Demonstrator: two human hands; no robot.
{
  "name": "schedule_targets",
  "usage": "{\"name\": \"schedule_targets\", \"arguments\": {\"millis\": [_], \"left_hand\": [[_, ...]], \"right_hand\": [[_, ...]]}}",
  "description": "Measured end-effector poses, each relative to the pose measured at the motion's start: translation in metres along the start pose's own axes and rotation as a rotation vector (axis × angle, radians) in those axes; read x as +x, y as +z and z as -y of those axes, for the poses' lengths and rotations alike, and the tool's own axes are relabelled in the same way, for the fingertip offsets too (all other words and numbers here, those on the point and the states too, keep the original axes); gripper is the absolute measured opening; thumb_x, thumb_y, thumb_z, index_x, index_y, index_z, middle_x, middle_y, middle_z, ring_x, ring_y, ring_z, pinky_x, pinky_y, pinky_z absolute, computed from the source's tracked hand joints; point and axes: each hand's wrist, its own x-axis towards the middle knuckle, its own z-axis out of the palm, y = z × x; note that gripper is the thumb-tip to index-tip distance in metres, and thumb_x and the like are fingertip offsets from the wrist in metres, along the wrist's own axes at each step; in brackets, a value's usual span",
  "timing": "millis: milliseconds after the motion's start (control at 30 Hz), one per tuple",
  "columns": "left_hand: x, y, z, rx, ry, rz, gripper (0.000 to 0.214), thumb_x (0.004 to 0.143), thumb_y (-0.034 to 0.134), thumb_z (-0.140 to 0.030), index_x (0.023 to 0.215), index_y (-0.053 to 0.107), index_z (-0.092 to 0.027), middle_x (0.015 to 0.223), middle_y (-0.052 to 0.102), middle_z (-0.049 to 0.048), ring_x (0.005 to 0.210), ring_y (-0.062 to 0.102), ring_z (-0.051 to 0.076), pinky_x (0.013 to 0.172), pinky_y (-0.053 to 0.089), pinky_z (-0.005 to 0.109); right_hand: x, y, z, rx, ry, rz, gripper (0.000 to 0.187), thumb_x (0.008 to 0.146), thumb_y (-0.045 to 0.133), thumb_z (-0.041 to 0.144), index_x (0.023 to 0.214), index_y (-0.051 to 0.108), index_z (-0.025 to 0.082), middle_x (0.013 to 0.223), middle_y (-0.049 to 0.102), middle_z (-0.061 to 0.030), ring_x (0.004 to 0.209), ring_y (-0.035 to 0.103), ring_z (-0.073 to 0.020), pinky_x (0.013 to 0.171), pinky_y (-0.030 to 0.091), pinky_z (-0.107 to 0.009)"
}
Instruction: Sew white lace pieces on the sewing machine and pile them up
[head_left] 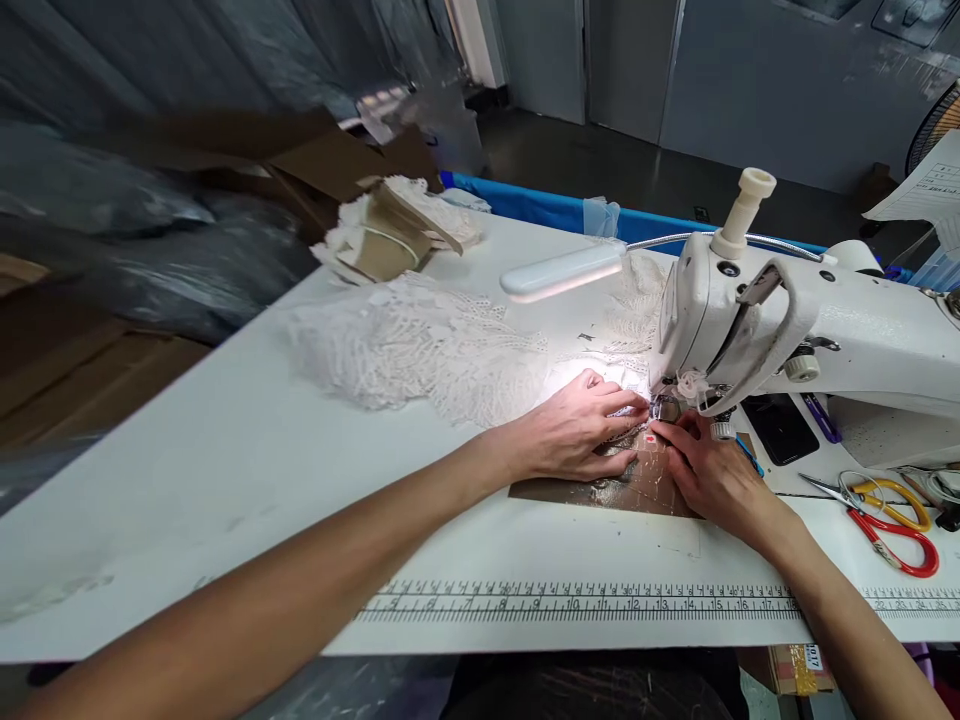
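White lace (442, 345) lies bunched across the table and runs to the needle area of a white sewing machine (750, 310). My left hand (581, 425) is just left of the presser foot (664, 408), its fingertips closed on the lace edge and its thumb lower down, over a brown plate (652, 485). Close to the foot on the other side, my right hand (712, 465) pinches the lace edge, with thumb and index finger almost at the needle. The exact grip of its other fingers is hidden beneath the hand.
Scissors with red and yellow handles (892, 515) and a black phone (780, 428) lie at the right. A lamp (562, 272) hangs over the lace. Lace around a cardboard piece (394, 240) sits at the back. A printed ruler (600, 602) runs along the front edge.
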Motion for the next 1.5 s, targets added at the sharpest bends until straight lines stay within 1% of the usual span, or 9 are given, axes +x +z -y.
{"name": "schedule_targets", "arguments": {"millis": [267, 400, 500, 600, 733, 900, 1233, 1400, 1500], "left_hand": [[0.001, -0.004, 0.004, 0.035, -0.018, 0.043, 0.038, 0.097, 0.042, -0.041, 0.115, 0.062, -0.014, 0.1, 0.067, 0.01, 0.082, 0.058, 0.02, 0.078, 0.037, 0.037], [0.001, -0.006, 0.004, 0.041, -0.04, 0.079, 0.038, 0.096, 0.043, -0.044, 0.113, 0.062, -0.017, 0.096, 0.068, 0.0089, 0.078, 0.055, 0.02, 0.082, 0.037, 0.038], [0.0, -0.006, 0.003, 0.038, -0.049, 0.086, 0.039, 0.097, 0.041, -0.045, 0.113, 0.062, -0.016, 0.094, 0.067, 0.009, 0.078, 0.056, 0.02, 0.083, 0.036, 0.039], [-0.001, -0.005, 0.002, 0.04, -0.056, 0.084, 0.041, 0.098, 0.038, -0.045, 0.117, 0.061, -0.016, 0.094, 0.067, 0.0093, 0.079, 0.056, 0.02, 0.084, 0.035, 0.039], [-0.002, -0.003, 0.002, 0.042, -0.055, 0.056, 0.043, 0.099, 0.039, -0.043, 0.121, 0.06, -0.013, 0.096, 0.067, 0.0104, 0.082, 0.057, 0.021, 0.084, 0.034, 0.04], [-0.003, -0.001, 0.004, 0.04, -0.057, 0.059, 0.045, 0.101, 0.036, -0.045, 0.127, 0.056, -0.014, 0.104, 0.067, 0.0127, 0.087, 0.057, 0.023, 0.086, 0.033, 0.041], [-0.003, 0.002, 0.005, -0.059, -0.113, 0.048, 0.047, 0.107, 0.022, -0.037, 0.128, 0.058, -0.014, 0.108, 0.065, 0.014, 0.103, 0.057, 0.025, 0.093, 0.034, 0.04], [0.003, -0.002, 0.02, -0.175, -0.127, 0.081, 0.041, 0.105, 0.03, -0.035, 0.115, 0.066, -0.017, 0.097, 0.069, 0.01, 0.103, 0.058, 0.024, 0.098, 0.035, 0.041], [0.019, -0.008, 0.041, -0.292, -0.137, 0.075, 0.034, 0.101, 0.04, -0.035, 0.102, 0.07, -0.018, 0.099, 0.069, 0.0084, 0.095, 0.062, 0.022, 0.09, 0.043, 0.037]], "right_hand": [[0.008, -0.03, -0.024, 0.45, 0.081, 0.047, 0.031, 0.099, 0.038, 0.032, 0.096, 0.066, 0.019, 0.094, 0.069, -0.0083, 0.084, 0.065, -0.0214, 0.077, 0.054, -0.033], [0.011, -0.018, -0.034, 0.454, 0.138, 0.021, 0.033, 0.099, 0.038, 0.034, 0.088, 0.065, 0.018, 0.081, 0.068, -0.0069, 0.073, 0.063, -0.0204, 0.071, 0.052, -0.032], [0.01, -0.005, -0.036, 0.384, 0.161, -0.116, 0.032, 0.097, 0.038, 0.033, 0.083, 0.062, 0.019, 0.077, 0.067, -0.0083, 0.071, 0.063, -0.0232, 0.068, 0.052, -0.036], [0.008, -0.001, -0.031, 0.354, 0.148, -0.206, 0.03, 0.096, 0.038, 0.035, 0.09, 0.062, 0.019, 0.086, 0.066, -0.0105, 0.083, 0.064, -0.0274, 0.073, 0.054, -0.04], [0.003, -0.005, -0.022, 0.347, 0.151, -0.203, 0.028, 0.092, 0.048, 0.041, 0.106, 0.059, 0.021, 0.104, 0.063, -0.0111, 0.093, 0.063, -0.027, 0.076, 0.056, -0.041], [-0.002, -0.002, -0.022, 0.307, 0.228, -0.284, 0.017, 0.09, 0.045, 0.036, 0.089, 0.055, 0.023, 0.091, 0.061, -0.0083, 0.079, 0.062, -0.0242, 0.064, 0.054, -0.037], [0.0, 0.017, -0.034, 0.159, 0.147, -0.508, 0.016, 0.09, 0.042, 0.024, 0.101, 0.054, 0.022, 0.094, 0.059, -0.0099, 0.087, 0.06, -0.0257, 0.074, 0.055, -0.04], [-0.001, 0.024, -0.032, 0.134, 0.148, -0.421, 0.022, 0.089, 0.046, 0.02, 0.107, 0.058, 0.019, 0.109, 0.058, -0.0147, 0.093, 0.06, -0.0276, 0.08, 0.056, -0.043], [-0.001, 0.025, -0.032, 0.147, 0.167, -0.367, 0.023, 0.089, 0.047, 0.021, 0.107, 0.061, 0.018, 0.109, 0.057, -0.0157, 0.093, 0.061, -0.0286, 0.078, 0.057, -0.043]]}}
